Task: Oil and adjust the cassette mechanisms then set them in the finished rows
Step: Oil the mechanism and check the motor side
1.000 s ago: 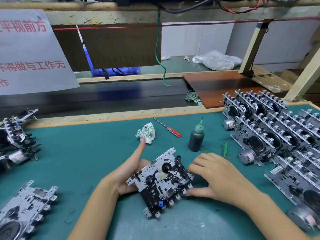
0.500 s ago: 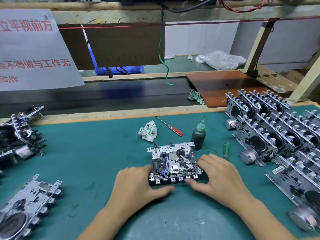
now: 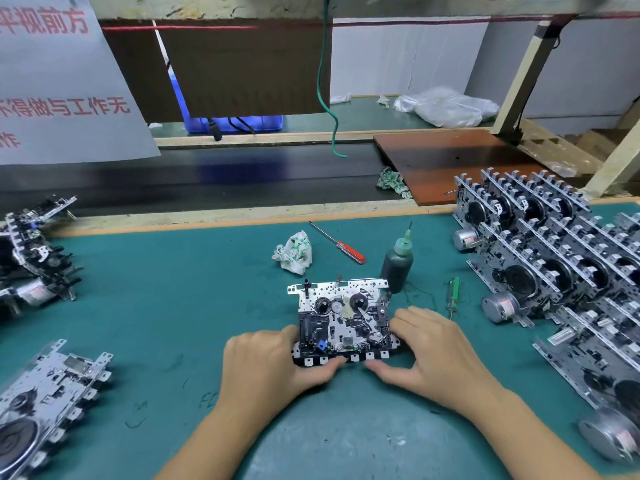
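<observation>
Mechanism: silver-and-black metal cassette mechanism (image 3: 341,320), flat on the green-matted desk (image 3: 173,289), centre foreground, between both hands.
Orientation: long axis left to right across the view; perforated silver plate edge toward the far side, row of square key tabs toward the person; two black reel hubs facing up.
Left hand (image 3: 268,370): at the near-left corner of the mechanism, thumb curled along its front key edge, fingers (image 3: 287,334) bent against its left side, grasping it.
Right hand (image 3: 433,355): at the near-right corner, thumb under the front edge, fingers (image 3: 407,318) curled over the right side, also grasping it.
Oil: dark plastic oil bottle with a green needle nozzle (image 3: 397,263), upright, just beyond the far-right corner of the mechanism.
Tools: red-handled screwdriver (image 3: 341,244) lying beyond the bottle; small green-handled screwdriver (image 3: 453,294) to the right.
Rag: crumpled white-and-green cloth (image 3: 293,252), left of the red screwdriver.
Finished rows: upright silver mechanisms with round motors (image 3: 540,258), packed in rows at the right.
Waiting units: more mechanisms (image 3: 45,403) loose at the left edge.
</observation>
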The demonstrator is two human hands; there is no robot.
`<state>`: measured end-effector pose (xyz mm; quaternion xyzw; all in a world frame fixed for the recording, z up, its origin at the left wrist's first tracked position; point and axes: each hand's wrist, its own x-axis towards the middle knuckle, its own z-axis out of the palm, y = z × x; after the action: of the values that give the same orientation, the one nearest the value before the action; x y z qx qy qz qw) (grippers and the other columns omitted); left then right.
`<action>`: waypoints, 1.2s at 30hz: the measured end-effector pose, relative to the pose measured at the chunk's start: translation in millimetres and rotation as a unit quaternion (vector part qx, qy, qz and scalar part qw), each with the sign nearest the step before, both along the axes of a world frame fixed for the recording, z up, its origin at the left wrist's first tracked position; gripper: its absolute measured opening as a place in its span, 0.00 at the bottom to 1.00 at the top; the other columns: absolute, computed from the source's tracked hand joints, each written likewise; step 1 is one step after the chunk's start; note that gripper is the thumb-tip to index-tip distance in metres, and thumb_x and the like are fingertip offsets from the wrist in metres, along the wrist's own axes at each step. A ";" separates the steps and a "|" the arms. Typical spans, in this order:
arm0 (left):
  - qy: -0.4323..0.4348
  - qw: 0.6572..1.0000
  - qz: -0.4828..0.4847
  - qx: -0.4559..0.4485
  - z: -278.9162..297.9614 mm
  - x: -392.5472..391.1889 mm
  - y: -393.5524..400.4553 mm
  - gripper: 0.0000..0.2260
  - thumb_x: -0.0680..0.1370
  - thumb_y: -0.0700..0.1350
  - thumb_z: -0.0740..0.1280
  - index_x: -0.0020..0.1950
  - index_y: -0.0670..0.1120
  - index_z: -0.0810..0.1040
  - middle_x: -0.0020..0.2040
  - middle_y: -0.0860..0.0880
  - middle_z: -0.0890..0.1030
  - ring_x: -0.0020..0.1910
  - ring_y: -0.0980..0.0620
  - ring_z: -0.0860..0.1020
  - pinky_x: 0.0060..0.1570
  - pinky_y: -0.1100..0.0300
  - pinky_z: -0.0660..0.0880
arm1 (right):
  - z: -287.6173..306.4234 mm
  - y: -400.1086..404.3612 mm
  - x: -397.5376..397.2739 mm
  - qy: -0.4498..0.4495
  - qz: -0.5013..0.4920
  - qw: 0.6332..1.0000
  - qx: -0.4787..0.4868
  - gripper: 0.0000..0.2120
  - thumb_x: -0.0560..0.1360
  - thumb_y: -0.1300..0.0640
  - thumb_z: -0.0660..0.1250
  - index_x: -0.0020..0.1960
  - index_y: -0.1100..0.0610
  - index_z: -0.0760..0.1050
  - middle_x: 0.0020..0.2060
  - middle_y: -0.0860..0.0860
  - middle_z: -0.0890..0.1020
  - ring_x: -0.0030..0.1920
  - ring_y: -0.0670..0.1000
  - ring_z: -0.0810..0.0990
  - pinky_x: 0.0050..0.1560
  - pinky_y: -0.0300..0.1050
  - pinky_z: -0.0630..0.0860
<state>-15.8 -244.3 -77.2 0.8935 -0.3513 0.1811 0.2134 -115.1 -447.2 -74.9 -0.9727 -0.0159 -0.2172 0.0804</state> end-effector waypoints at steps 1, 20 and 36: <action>0.007 1.000 -0.013 0.001 0.3 2.0 1.5 0.27 0.61 0.72 0.59 0.22 0.47 0.68 0.15 0.48 0.66 0.15 0.48 0.68 0.20 0.66 0.59 | -1.2 1.9 0.2 -0.007 -0.012 1.000 -0.003 0.24 0.69 0.35 0.60 0.31 0.56 0.70 0.28 0.48 0.71 0.29 0.50 0.72 0.30 0.42 0.69; 0.090 0.995 -0.037 0.016 3.4 3.6 5.2 0.28 0.61 0.73 0.60 0.26 0.47 0.73 0.16 0.49 0.66 0.16 0.48 0.68 0.18 0.61 0.65 | 1.4 7.1 2.9 -0.041 -0.029 0.999 -0.012 0.23 0.69 0.37 0.60 0.29 0.56 0.67 0.24 0.48 0.68 0.24 0.50 0.68 0.23 0.38 0.63; 0.127 0.984 -0.127 0.016 3.8 15.0 11.3 0.23 0.65 0.68 0.63 0.27 0.49 0.67 0.18 0.51 0.67 0.19 0.51 0.67 0.20 0.61 0.64 | 2.1 4.9 1.6 -0.005 -0.024 0.999 0.029 0.22 0.69 0.37 0.61 0.30 0.55 0.65 0.26 0.46 0.63 0.23 0.49 0.64 0.26 0.37 0.59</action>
<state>-0.9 -233.0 -73.3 0.8608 -0.4348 0.0318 0.2628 -113.5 -442.3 -72.8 -0.9689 0.0133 -0.2248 0.1028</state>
